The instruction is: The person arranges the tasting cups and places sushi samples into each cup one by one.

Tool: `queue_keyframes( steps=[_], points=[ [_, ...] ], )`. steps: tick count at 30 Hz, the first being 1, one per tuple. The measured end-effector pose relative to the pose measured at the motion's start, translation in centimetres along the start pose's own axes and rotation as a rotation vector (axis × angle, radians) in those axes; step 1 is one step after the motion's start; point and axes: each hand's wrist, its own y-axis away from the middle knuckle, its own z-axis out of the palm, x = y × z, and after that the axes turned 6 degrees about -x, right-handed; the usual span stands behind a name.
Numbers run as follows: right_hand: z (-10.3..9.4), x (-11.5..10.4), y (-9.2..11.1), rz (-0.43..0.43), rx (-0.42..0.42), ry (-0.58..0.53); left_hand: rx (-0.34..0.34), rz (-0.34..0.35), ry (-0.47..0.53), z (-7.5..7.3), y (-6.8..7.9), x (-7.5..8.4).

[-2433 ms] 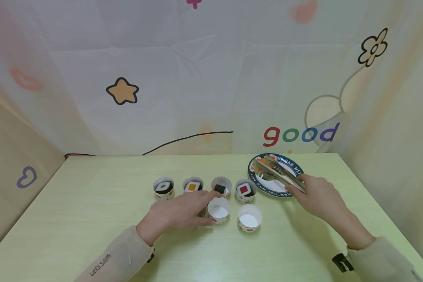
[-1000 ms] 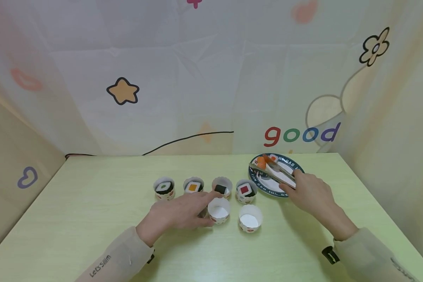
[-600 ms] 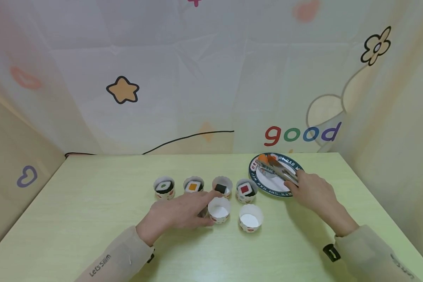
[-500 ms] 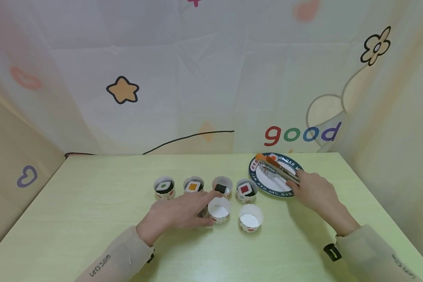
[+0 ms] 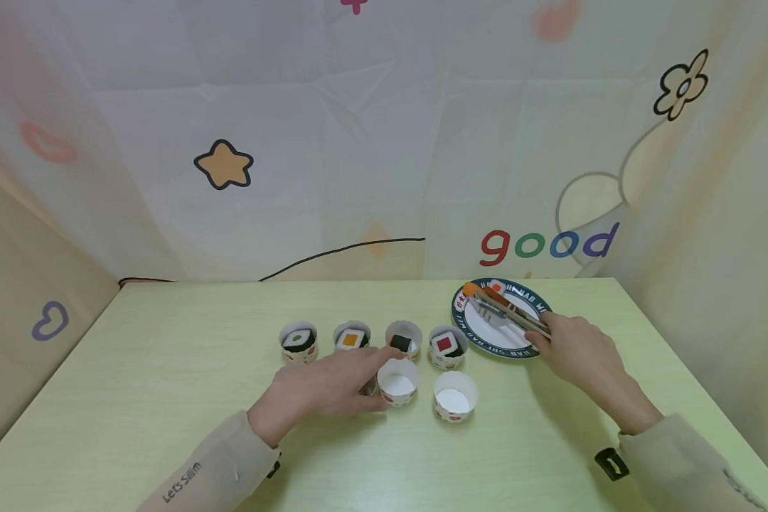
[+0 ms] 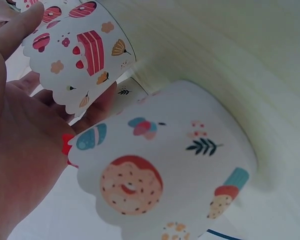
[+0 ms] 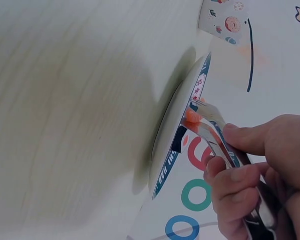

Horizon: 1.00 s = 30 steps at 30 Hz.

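Note:
My left hand (image 5: 333, 382) holds a white paper baking cup (image 5: 397, 384) between thumb and fingers. The cake print on that cup (image 6: 89, 52) shows in the left wrist view, with the thumb at one side and fingers at the other. In my right hand (image 5: 579, 352) is a pair of metal tongs (image 5: 518, 316), reaching over a blue-rimmed plate (image 5: 502, 350). The tongs' tips are closed around a small orange piece (image 7: 193, 115) at the plate's far left. Behind them on the plate lies a piece of toy sushi (image 5: 496, 285) with a red centre, partly hidden.
In the back row stand paper cups with toy sushi: green-centred (image 5: 297, 339), yellow-centred (image 5: 350, 338), black (image 5: 401, 343) and red-centred (image 5: 446, 344). A bare cup (image 5: 455, 398) stands to the right of the held one. A printed curtain (image 5: 333, 178) hangs behind the table (image 5: 166, 341).
The right hand's tongs spread over the plate, shifted about the orange piece and came together on it, then drew slightly back toward the right. The left hand has stayed on its cup.

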Motion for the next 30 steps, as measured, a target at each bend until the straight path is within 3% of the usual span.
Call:
queue_keyframes(
  steps=[10, 19, 30],
  points=[
    [-0.3, 0.2, 0.6, -0.062, 0.086, -0.026, 0.014, 0.038, -0.002, 0.0, -0.2, 0.1],
    [-0.5, -0.5, 1.1, -0.077, 0.08, -0.056, 0.01, 0.044, 0.013, -0.1, -0.5, 0.2],
    [-0.9, -1.5, 2.1, -0.147, 0.13, -0.08, 0.0, 0.041, 0.025, -0.1, -0.6, 0.3]
  ],
)
